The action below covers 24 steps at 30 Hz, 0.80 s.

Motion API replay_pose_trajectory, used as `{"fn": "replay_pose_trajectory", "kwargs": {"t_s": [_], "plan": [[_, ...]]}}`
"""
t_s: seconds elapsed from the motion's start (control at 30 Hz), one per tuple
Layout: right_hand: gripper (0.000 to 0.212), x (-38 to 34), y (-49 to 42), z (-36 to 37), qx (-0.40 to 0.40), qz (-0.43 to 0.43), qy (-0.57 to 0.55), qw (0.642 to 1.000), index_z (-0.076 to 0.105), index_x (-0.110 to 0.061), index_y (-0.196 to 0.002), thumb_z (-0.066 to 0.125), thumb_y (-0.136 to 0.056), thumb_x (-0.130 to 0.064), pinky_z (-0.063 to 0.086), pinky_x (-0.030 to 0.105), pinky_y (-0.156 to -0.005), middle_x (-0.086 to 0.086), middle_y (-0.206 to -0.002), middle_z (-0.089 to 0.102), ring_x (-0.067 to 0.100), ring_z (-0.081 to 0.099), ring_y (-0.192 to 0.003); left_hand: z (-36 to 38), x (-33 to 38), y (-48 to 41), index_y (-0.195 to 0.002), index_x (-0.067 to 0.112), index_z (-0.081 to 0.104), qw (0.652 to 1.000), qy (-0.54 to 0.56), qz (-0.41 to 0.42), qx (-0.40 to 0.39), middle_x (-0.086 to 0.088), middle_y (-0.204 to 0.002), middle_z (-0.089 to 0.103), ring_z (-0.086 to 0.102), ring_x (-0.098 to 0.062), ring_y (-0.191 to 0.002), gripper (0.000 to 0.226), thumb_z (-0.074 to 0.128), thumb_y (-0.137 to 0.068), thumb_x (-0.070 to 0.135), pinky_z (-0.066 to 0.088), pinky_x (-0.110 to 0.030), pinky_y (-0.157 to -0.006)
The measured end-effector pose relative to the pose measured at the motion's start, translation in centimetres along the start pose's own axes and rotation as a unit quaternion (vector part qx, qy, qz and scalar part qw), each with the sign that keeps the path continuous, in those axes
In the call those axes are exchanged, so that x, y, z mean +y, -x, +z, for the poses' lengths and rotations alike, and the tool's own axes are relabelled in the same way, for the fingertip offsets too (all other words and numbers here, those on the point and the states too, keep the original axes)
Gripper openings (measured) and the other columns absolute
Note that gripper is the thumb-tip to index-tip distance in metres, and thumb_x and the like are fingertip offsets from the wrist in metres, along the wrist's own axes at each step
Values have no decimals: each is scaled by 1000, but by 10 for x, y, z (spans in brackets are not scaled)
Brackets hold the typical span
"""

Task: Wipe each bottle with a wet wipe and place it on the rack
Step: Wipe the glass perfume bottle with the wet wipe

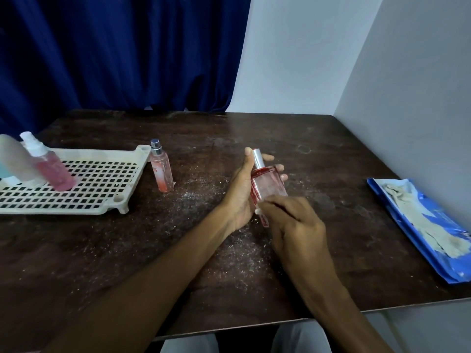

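Right hand curled on wipe, pressed to lower end of square bottle. Left hand grips that bottle above table. Wipe pack right. Slim bottle stands just beside rack; 2 bottles on rack.

Dim, even indoor light; shadows faint. Right hand motion-blurred. Wide-angle bending at frame edges; bottles at far left stretched, soft.

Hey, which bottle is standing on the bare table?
The slim pink bottle with the silver sprayer, just right of the rack. The pink spray bottle and the frosted bottle stand on it; the square red bottle is in the left hand.
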State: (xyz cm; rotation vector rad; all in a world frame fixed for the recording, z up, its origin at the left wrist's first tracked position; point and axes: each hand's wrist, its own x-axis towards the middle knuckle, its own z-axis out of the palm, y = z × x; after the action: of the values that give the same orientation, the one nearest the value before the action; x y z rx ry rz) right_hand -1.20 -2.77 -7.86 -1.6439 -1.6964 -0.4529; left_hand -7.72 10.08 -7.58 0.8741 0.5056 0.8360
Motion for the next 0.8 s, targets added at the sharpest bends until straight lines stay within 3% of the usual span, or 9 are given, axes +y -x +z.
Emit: {"fn": "replay_pose_trajectory", "kwargs": {"t_s": [0.23, 0.4, 0.5, 0.63, 0.8], "plan": [[22, 12, -10, -4, 3, 60, -13, 998, 77, -2, -97, 78, -75, 3, 52, 25, -78, 10, -100, 73, 27, 68, -87, -1, 0, -1, -104, 11, 60, 1000, 3, -4, 6, -18, -106, 68, 69, -27, -88, 51, 35, -101, 55, 58, -40, -84], [24, 2, 6, 1, -3, 0, -5, 1000, 78, -3, -92, 79, -72, 10, 59, 36, -63, 8, -97, 72, 28, 66, -82, -2, -1, -3, -102, 13, 60, 1000, 7, -6, 7, -17, -103, 69, 70, -26, -87, 50, 36, -100, 57, 56, -44, -87], [23, 13, 12, -2, 15, 5, -8, 1000, 79, -6, -92, 73, -76, 9, 59, 36, -64, 6, -98, 73, 27, 67, -81, -3, -1, -3, -103, 13, 59, 1000, 5, -8, 3, -17, -103, 69, 70, -27, -89, 50, 36, -100, 57, 55, -45, -89], [23, 14, -1, -3, 13, 42, 5, 999, 78, -3, -94, 80, -72, 5, 58, 32, -68, 9, -99, 73, 27, 67, -83, -3, -1, -2, -103, 12, 58, 1000, 11, -13, 8, -16, -102, 69, 69, -27, -89, 50, 35, -101, 56, 56, -43, -88], [22, 3, 9, 0, -7, 0, 7, 1000, 77, -4, -92, 78, -74, 7, 58, 36, -64, 7, -98, 72, 27, 64, -83, -2, 0, -2, -101, 12, 58, 1000, 2, -10, 10, -17, -103, 69, 71, -26, -88, 50, 34, -101, 56, 57, -42, -86]]}}
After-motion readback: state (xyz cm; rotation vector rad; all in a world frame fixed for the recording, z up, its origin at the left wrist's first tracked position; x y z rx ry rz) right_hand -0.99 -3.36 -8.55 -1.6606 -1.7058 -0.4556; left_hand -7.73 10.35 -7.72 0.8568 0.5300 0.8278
